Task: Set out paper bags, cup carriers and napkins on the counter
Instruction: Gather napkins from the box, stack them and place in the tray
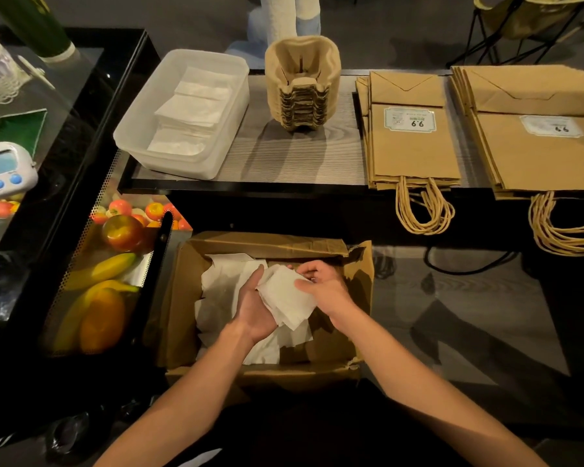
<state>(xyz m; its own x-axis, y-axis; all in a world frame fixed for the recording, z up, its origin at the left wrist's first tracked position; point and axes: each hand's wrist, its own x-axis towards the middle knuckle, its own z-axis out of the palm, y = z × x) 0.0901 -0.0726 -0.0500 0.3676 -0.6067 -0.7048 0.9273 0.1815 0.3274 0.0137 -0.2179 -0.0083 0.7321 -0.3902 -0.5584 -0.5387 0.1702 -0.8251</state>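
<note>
**Lower centre of frame.** The left hand [253,306] and right hand [326,288] together hold a small stack of white paper napkins [285,299]. The left hand lies palm-up under the stack, fingers curled round its left edge. The right hand grips the right edge with its thumb pressed on top. The stack is held over an open brown cardboard box [270,246]. Loose white napkins [221,288] lie in the left half of that box.

**Upper half of frame.** A grey wood-grain counter [284,160] carries 4 groups, listed left to right:

1. A translucent rectangular plastic tub [139,129] containing folded white napkins [196,109] in overlapping piles.
2. A tall stack of beige moulded-pulp cup carriers [300,92], near the tub but apart from it.
3. A narrow stack of flat brown paper bags [415,153] with a white label reading 9.9. Its twisted paper handles overhang the near edge of the counter.
4. A wider stack of flat brown paper bags [547,160] at the right edge of the frame, similarly labelled, handles also overhanging.

**Left of frame.** A red apple [122,232] and yellow bananas [102,269] lie in a perforated metal tray. A white digital timer with blue buttons [0,166] stands above them at the frame edge.
</note>
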